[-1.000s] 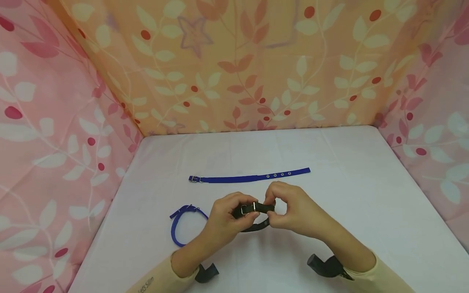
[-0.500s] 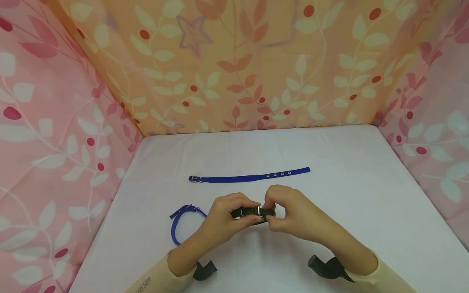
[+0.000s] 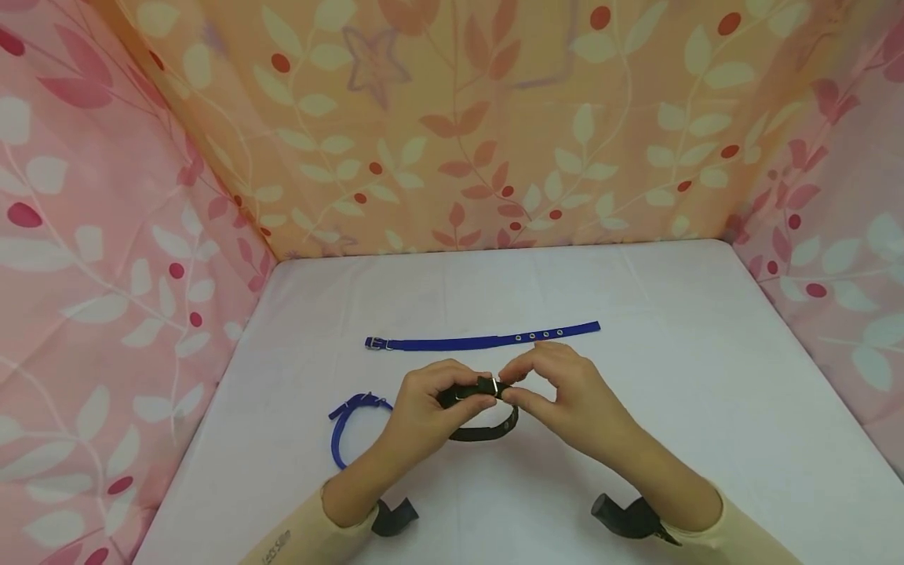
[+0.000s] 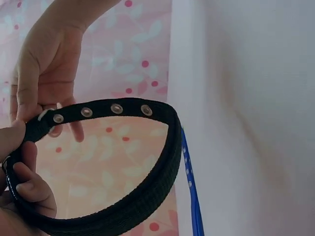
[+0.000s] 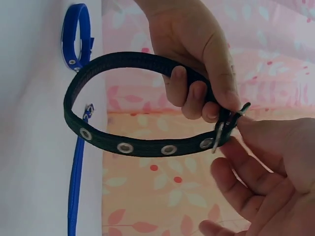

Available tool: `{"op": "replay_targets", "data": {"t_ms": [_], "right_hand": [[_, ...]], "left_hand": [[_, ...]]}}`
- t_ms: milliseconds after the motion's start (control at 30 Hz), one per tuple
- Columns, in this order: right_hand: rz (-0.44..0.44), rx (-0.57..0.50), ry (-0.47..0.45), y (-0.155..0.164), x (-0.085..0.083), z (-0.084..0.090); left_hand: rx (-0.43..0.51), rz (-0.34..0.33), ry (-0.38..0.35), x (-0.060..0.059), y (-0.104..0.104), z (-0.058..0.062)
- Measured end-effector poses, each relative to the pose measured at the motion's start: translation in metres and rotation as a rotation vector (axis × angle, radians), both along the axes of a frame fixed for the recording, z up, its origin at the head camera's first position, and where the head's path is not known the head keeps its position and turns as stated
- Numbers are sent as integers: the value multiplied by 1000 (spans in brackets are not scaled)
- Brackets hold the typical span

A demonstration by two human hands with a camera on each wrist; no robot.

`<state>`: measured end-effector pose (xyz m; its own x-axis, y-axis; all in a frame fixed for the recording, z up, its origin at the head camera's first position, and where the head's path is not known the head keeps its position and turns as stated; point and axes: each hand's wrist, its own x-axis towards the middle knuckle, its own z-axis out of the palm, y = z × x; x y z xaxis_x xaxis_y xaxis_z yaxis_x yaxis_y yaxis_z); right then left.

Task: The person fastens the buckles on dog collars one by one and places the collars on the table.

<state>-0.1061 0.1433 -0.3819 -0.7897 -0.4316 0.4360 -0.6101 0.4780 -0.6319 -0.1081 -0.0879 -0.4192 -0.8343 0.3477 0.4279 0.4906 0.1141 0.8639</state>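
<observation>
Holding a black collar (image 3: 483, 430) just above the table (image 3: 706, 408), two bare hands meet near the front middle of the head view. The left hand (image 3: 424, 412) curls its fingers (image 5: 189, 96) round the buckle end, thumb on top, so the band is clamped between thumb and fingers. The right hand (image 3: 565, 396) pinches the metal buckle (image 3: 496, 385) with thumb and forefinger; its other fingers are loosely spread and hold nothing. The collar is fastened into a loop that hangs down toward the person, below the hands. In the right wrist view the loop (image 5: 98, 123) shows four metal eyelets along its lower run, and the buckle (image 5: 219, 135) sits between the two thumbs. In the left wrist view the same eyelets run along the top of the band (image 4: 147, 187).

Both arms wear pale sleeves (image 3: 282, 541), with a dark strap at each wrist.

To the left, beyond the left hand, a blue collar (image 3: 342, 431) lies on the table closed in a loop. Farther back, a second blue collar (image 3: 480, 340) lies flat and straight, buckle to the left, eyelets to the right.

The table is white. Cloth walls (image 3: 459, 118) printed with leaves and berries stand round it, orange at the back, pink at the sides.
</observation>
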Motion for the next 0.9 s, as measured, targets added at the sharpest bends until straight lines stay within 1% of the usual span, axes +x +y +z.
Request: {"op": "replay_targets", "data": {"t_ms": [67,133,267,367,433,533,633,700,800,833,900], "right_hand": [[0,40,25,-2,0,-1],[-7,74,69,-4,0,-4],[-52,129,189,-9,1,-10],[-90,142,269,-14,3,-13],[-111,131,301,-17,3,-15],[-122,68,309,-20,4,-17],[-120,-40,326,-22,5,-18],[-103,-120,356,-23,5,-17],[-52,-203,404,-23,5,-16],[-29,-217,413,-23,5,-16],[13,-210,393,-22,4,-15]], "left_hand": [[-24,22,10,0,1,-1],[-53,44,25,1,2,-2],[-115,82,71,4,3,-4],[-139,96,99,5,5,-5],[-151,109,113,5,5,-5],[-158,118,126,5,6,-6],[-153,113,118,5,8,-6],[-157,102,108,6,9,-6],[-187,85,93,7,10,-6],[-196,81,88,7,10,-6],[-203,82,85,6,10,-8]]}}
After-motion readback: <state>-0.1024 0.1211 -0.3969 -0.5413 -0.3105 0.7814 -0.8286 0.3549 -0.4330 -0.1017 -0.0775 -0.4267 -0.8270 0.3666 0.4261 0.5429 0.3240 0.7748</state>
